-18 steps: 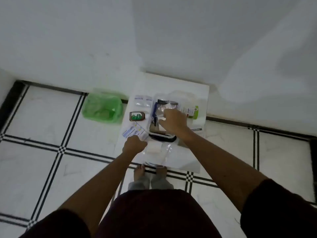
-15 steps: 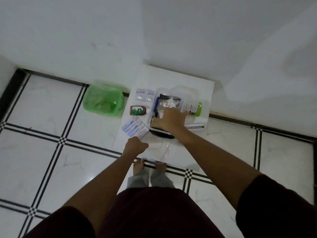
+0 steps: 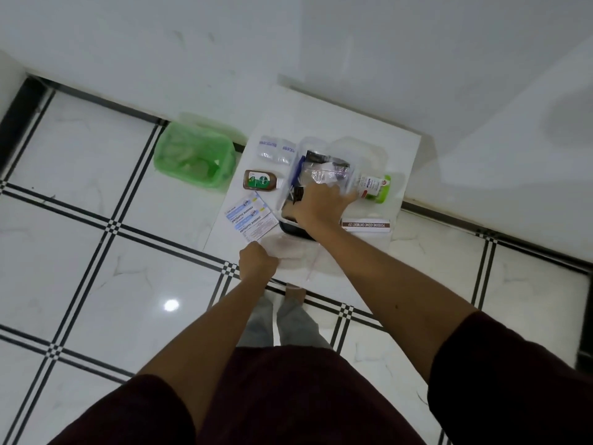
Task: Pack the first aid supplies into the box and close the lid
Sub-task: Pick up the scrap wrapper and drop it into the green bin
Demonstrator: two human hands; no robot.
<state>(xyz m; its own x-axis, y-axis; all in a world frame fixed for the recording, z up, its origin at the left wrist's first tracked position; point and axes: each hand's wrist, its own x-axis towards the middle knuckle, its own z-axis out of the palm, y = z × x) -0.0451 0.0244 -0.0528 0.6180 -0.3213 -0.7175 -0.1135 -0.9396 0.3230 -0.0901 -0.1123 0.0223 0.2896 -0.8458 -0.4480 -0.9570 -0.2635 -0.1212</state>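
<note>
A clear plastic box with a dark near edge stands on a low white table. My right hand is inside it, palm down, fingers on a clear packet lying over dark items. My left hand is curled shut at the table's near-left edge, beside a clear lid that lies flat; whether it holds anything is hidden. Around the box lie a brown antiseptic bottle, antiseptic bandage packets, an ointment carton, a white bottle with a green cap and clear sachets.
A green plastic bin sits on the tiled floor just left of the table. White walls stand directly behind the table. My feet are at the table's near edge.
The camera has shifted a little. A white roll seen beside my left hand earlier no longer shows. My right hand stays in the box, slightly further in.
</note>
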